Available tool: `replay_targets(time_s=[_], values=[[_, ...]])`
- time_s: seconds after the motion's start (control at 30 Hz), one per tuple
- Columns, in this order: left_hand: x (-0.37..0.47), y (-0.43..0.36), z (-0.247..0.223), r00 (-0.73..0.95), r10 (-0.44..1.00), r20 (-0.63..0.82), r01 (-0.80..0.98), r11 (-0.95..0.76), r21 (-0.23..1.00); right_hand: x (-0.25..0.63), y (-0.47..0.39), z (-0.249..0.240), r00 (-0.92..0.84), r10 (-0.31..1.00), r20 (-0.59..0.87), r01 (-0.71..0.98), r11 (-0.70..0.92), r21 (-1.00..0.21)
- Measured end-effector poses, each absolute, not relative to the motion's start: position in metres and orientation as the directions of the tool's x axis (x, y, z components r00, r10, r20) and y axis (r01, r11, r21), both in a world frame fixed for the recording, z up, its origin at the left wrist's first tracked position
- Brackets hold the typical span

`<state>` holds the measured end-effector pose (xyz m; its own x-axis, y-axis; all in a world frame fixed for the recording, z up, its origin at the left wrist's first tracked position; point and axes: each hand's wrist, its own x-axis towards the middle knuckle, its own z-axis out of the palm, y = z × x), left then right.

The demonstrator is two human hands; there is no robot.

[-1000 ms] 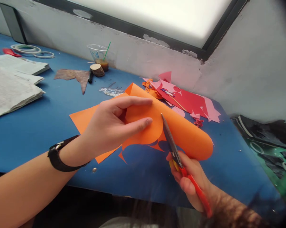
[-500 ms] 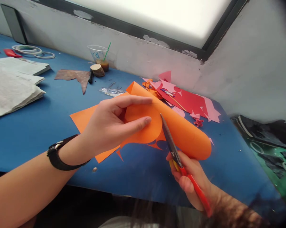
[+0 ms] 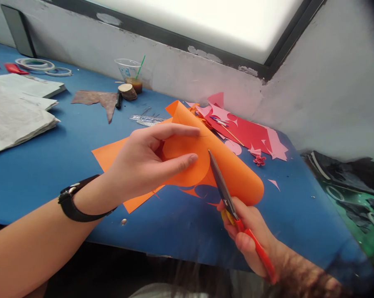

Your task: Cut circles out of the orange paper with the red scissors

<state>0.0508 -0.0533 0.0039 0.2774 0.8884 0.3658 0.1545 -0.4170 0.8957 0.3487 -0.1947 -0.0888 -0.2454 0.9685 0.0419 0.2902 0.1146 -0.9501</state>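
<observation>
My left hand (image 3: pixel 152 155) grips a sheet of orange paper (image 3: pixel 233 169), its index finger and thumb bent round a curved, cut edge. The right part of the sheet curls over like a roll. In my right hand (image 3: pixel 249 236) is a pair of scissors (image 3: pixel 222 186) with red and yellow handles. Their blades look nearly closed, with the tip at the cut line right of my left thumb. Another flat orange sheet (image 3: pixel 109 151) lies under my left hand. Orange offcuts (image 3: pixel 191 191) hang or lie below the curved edge; which one I cannot tell.
Behind the orange paper are red paper (image 3: pixel 252 134), pink scraps (image 3: pixel 276 142) and a pen (image 3: pixel 219 121). A plastic cup (image 3: pixel 129 74) with brown drink, a wood slice (image 3: pixel 127 91), a black marker (image 3: pixel 119 100) and a clear ruler (image 3: pixel 148 119) stand or lie farther back. White cloths (image 3: pixel 15 111) are at left.
The curled orange paper has shifted left and turned slightly, uncovering a pink scrap at right. The scissor tip has moved slightly left along the curve. My left hand stays almost in place.
</observation>
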Motion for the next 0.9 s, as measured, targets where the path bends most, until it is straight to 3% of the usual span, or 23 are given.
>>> replay_targets(time_s=[0.33, 0.47, 0.6, 0.77, 0.9], values=[[0.057, -0.052, 0.004, 0.327, 0.903, 0.277, -0.040, -0.280, 0.959, 0.347, -0.193, -0.082, -0.270, 0.962, -0.029, 0.138, 0.009, -0.990], [0.055, -0.052, 0.003, 0.336, 0.904, 0.265, -0.043, -0.266, 0.963, 0.348, -0.194, -0.084, -0.240, 0.964, -0.111, 0.137, -0.079, -0.987], [0.054, -0.053, 0.003, 0.347, 0.903, 0.254, -0.020, -0.264, 0.964, 0.345, -0.196, -0.082, -0.250, 0.966, -0.063, 0.104, -0.037, -0.994], [0.053, -0.054, 0.004, 0.340, 0.906, 0.251, 0.018, -0.273, 0.962, 0.340, -0.200, -0.073, -0.173, 0.967, -0.188, 0.125, -0.168, -0.978], [0.053, -0.054, 0.003, 0.335, 0.905, 0.264, 0.028, -0.289, 0.957, 0.342, -0.200, -0.077, -0.211, 0.970, -0.121, 0.124, -0.097, -0.988]])
